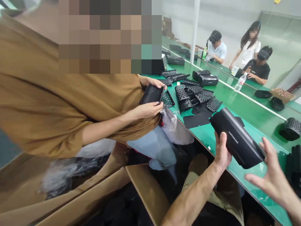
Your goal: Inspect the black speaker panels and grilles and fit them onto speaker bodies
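Observation:
Above the table edge, my left hand [223, 152] is closed round the lower left side of a black plastic housing [237, 138] with light lettering on its front. The housing is tilted, its right end lower than its left. My right hand [270, 175] is open at that right end, thumb and fingers spread; whether a fingertip touches the housing I cannot tell. Behind the housing lie flat black sheets [196, 120] and a pile of perforated black grilles [183, 97].
At my left, a co-worker in a brown top holds a black panel [152, 94]. Open cardboard boxes [148, 188] stand below. Finished-looking black housings [207, 78] and a water bottle [241, 82] stand on the green table [225, 94]. Several people sit or stand across it.

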A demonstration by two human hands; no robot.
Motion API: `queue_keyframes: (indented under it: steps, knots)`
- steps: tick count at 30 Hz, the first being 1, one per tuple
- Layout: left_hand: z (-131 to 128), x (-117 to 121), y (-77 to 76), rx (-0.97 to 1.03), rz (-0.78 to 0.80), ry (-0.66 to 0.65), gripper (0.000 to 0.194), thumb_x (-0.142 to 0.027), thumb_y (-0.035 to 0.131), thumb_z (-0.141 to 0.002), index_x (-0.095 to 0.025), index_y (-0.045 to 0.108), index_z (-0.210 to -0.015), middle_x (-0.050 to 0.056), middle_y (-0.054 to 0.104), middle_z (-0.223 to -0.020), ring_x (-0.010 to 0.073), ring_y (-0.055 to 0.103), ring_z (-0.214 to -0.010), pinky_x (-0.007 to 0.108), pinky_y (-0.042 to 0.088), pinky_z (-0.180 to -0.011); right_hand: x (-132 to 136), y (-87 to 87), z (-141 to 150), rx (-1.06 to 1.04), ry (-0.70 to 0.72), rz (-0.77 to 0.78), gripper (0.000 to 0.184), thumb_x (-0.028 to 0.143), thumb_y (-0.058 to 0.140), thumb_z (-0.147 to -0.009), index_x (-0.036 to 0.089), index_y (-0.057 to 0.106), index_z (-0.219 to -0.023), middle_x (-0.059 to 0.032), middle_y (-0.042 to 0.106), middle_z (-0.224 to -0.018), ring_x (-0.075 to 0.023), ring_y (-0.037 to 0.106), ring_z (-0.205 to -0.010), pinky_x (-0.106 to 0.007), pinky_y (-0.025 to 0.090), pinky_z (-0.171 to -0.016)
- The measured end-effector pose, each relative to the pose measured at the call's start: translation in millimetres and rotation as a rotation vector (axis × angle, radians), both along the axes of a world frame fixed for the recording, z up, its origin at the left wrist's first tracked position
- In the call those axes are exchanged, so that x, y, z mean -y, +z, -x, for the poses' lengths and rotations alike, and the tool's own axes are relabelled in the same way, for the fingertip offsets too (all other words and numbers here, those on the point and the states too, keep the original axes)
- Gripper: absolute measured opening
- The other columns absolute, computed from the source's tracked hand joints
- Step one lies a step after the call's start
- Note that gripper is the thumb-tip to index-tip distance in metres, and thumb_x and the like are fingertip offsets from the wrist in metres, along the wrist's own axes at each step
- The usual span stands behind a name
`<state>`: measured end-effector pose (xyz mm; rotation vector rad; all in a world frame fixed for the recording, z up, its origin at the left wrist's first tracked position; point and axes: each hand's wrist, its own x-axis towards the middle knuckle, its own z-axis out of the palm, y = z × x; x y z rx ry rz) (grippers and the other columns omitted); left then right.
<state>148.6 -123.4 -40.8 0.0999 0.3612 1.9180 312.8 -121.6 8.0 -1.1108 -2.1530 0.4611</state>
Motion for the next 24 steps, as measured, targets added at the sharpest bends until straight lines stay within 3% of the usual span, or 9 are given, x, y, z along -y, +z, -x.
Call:
queue_keyframes:
  steps: [3,5,8,11,14,16,18,21,24]
  knots:
    - [-3.7,-3.0,5.4,-0.091,0.007,0.078,0.104,-0.073,0.088,-0.072,-0.034,0.047,-0.159,0.011,0.061,-0.158,0.0360,0.058,-0.145,0.050,0.049,-0.119,15.2,-36.2,16.1,-0.168,-0.109,-0.145,0.097,0.064,0.081,-0.084,0.032,0.035,-0.163,-0.0163,0.044,-0.158,-0.0467,0.046,-0.148,-0.072,0.039,-0.119]
    - [-6.4,-3.2,4.9,-0.154,0.001,0.091,0.101,-0.073,0.085,-0.076,-0.035,0.045,-0.161,0.011,0.059,-0.159,0.0350,0.057,-0.145,0.049,0.047,-0.120,13.5,-42.6,24.3,-0.246,-0.132,-0.192,0.084,0.060,0.081,-0.085,0.028,0.045,-0.154,-0.0159,0.051,-0.149,-0.0432,0.053,-0.141,-0.067,0.041,-0.117]
    - [9.9,-2.9,4.1,-0.304,-0.070,0.014,0.106,-0.076,0.084,-0.075,-0.035,0.042,-0.163,0.011,0.057,-0.162,0.0357,0.053,-0.149,0.050,0.043,-0.124,5.7,-31.6,15.4,-0.292,-0.147,-0.152,0.078,0.061,0.083,-0.083,0.026,0.053,-0.146,-0.0141,0.059,-0.141,-0.0396,0.059,-0.132,-0.059,0.047,-0.113]
    - [58.3,-5.0,14.9,-0.622,-0.131,-0.041,0.113,-0.079,0.088,-0.068,-0.034,0.045,-0.162,0.012,0.054,-0.163,0.0366,0.048,-0.153,0.053,0.035,-0.129,2.6,-19.0,-11.5,-0.288,-0.155,-0.021,0.076,0.063,0.083,-0.081,0.028,0.057,-0.144,-0.0117,0.062,-0.141,-0.0372,0.062,-0.127,-0.050,0.052,-0.107]
    - [109.6,-7.8,37.2,-1.093,-0.194,-0.138,0.119,-0.062,0.102,-0.055,-0.036,0.051,-0.159,0.010,0.054,-0.162,0.0402,0.042,-0.155,0.055,0.032,-0.129,1.7,-15.5,-34.0,-0.262,-0.100,0.113,0.076,0.062,0.083,-0.081,0.029,0.057,-0.145,-0.0102,0.063,-0.144,-0.0359,0.064,-0.126,-0.044,0.056,-0.102]
    - [127.5,-9.5,48.8,-1.279,-0.244,-0.244,0.114,-0.051,0.104,-0.056,-0.036,0.053,-0.158,0.008,0.056,-0.159,0.0410,0.050,-0.148,0.054,0.038,-0.125,-0.9,-13.1,-42.3,-0.247,-0.066,0.164,0.076,0.062,0.083,-0.082,0.030,0.057,-0.146,-0.0095,0.063,-0.144,-0.0354,0.065,-0.125,-0.043,0.057,-0.101]
    - [129.6,-10.9,50.4,-1.305,-0.268,-0.266,0.105,-0.047,0.100,-0.061,-0.034,0.056,-0.155,0.007,0.061,-0.151,0.0376,0.061,-0.132,0.049,0.047,-0.116,-6.2,-6.7,-48.0,-0.242,-0.037,0.200,0.073,0.061,0.082,-0.084,0.031,0.057,-0.146,-0.0090,0.064,-0.144,-0.0354,0.066,-0.126,-0.043,0.058,-0.102]
    - [114.0,-10.4,34.0,-1.140,-0.244,-0.188,0.097,-0.044,0.097,-0.061,-0.031,0.061,-0.150,0.006,0.067,-0.139,0.0322,0.066,-0.116,0.044,0.053,-0.106,-15.5,7.7,-56.7,-0.222,0.002,0.254,0.072,0.060,0.082,-0.086,0.035,0.056,-0.149,-0.0093,0.063,-0.149,-0.0365,0.065,-0.132,-0.042,0.059,-0.101]
    - [85.4,-8.5,8.7,-0.785,-0.221,-0.124,0.092,-0.045,0.091,-0.066,-0.032,0.060,-0.151,0.006,0.065,-0.146,0.0345,0.065,-0.125,0.049,0.050,-0.113,-16.8,9.7,-55.8,-0.374,0.085,0.253,0.096,0.074,0.072,-0.088,0.043,0.029,-0.168,-0.0113,0.049,-0.167,-0.0386,0.062,-0.140,-0.046,0.061,-0.101]
